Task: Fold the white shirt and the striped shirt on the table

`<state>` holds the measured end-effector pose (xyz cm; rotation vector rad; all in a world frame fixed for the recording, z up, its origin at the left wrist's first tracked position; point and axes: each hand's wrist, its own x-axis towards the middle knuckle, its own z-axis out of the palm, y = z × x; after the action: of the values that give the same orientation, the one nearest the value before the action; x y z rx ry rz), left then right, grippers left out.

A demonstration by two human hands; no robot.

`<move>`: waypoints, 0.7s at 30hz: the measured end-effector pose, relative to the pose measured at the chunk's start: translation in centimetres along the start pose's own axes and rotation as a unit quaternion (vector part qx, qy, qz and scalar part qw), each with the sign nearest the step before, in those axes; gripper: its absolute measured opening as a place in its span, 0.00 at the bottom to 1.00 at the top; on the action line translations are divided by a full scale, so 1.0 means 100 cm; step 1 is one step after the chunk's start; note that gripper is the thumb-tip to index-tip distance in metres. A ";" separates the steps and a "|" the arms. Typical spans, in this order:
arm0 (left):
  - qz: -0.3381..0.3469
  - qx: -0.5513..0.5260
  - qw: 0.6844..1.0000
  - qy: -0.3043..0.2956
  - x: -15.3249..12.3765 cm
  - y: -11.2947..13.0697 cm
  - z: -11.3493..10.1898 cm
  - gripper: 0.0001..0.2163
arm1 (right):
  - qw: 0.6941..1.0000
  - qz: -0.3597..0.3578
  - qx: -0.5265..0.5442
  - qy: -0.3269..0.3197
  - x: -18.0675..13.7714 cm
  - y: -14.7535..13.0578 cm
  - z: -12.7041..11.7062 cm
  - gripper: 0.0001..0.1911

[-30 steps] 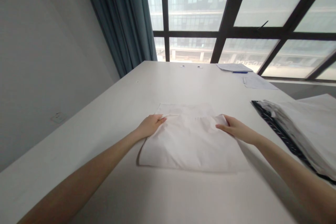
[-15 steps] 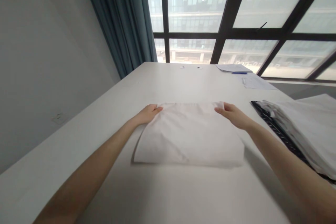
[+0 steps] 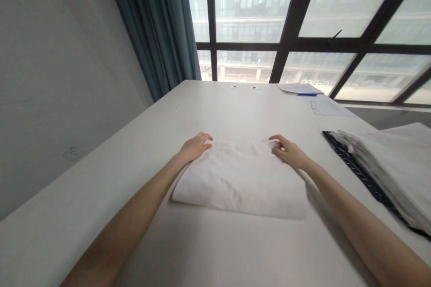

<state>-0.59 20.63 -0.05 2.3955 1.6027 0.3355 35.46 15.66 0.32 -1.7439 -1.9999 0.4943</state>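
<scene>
A folded white cloth [image 3: 240, 179] lies flat on the white table [image 3: 215, 107] in front of me. My left hand [image 3: 195, 146] rests on the cloth's far left corner, fingers curled over the edge. At the far right corner, my right hand [image 3: 288, 151] has its fingers bent and pinched on the cloth's edge. Both forearms reach in from the bottom of the view.
A stack of clothes in clear bags [image 3: 387, 166] lies at the right edge of the table. Papers [image 3: 328, 106] and a blue pen [image 3: 307, 94] sit at the far right near the window. A dark curtain [image 3: 158, 27] hangs at the back left.
Both hands carried the near layer of the cloth away from me onto the far edge, then drew a little inward. The cloth now looks shorter and thicker.
</scene>
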 end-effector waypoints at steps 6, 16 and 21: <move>0.013 0.001 1.000 -0.008 -0.002 0.004 0.000 0.13 | 0.995 -0.062 -0.043 0.063 0.004 0.009 0.012 0.13; 0.040 -0.041 0.972 -0.230 -0.004 0.005 -0.039 0.10 | 0.992 -0.081 0.096 -0.024 0.002 0.010 0.010 0.12; 0.043 -0.087 0.974 -0.205 -0.005 0.011 -0.041 0.16 | 0.989 -0.086 0.122 -0.021 0.003 0.004 0.012 0.09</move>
<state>-1.14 20.08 4.14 2.2212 1.2345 -0.0082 35.13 16.06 -0.88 -1.4119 -2.0004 0.6900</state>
